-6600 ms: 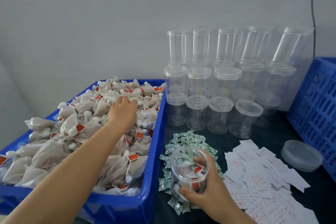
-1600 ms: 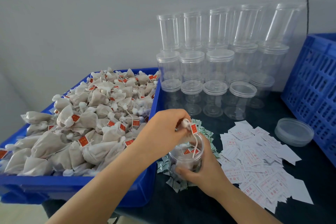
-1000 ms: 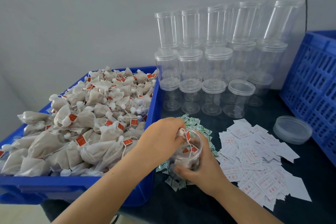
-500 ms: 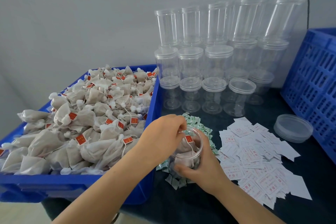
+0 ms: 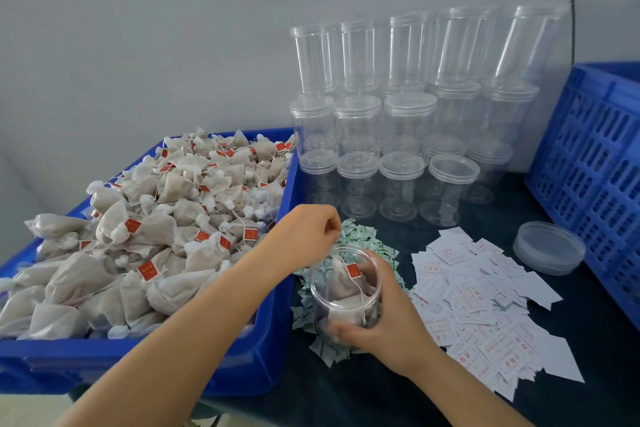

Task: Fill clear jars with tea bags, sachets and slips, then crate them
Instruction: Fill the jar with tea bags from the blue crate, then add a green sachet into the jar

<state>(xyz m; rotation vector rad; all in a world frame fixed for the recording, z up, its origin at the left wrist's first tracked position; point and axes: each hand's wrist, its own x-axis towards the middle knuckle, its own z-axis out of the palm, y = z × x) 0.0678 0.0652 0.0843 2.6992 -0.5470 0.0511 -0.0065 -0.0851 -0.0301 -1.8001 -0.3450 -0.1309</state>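
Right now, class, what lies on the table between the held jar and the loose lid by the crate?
In the head view, the spread of white paper slips lies between jar and lid.

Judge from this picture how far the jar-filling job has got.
Done: tea bags already lie in the open jar gripped by the right hand. In hand: the left hand is at its rim. Left: sachets, slips, lid, crate.

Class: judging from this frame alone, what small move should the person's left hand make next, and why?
Probably swing back to the blue bin for another tea bag: the left hand hovers by the jar rim holding nothing visible, and the jar, gripped by the right hand, looks only partly filled.
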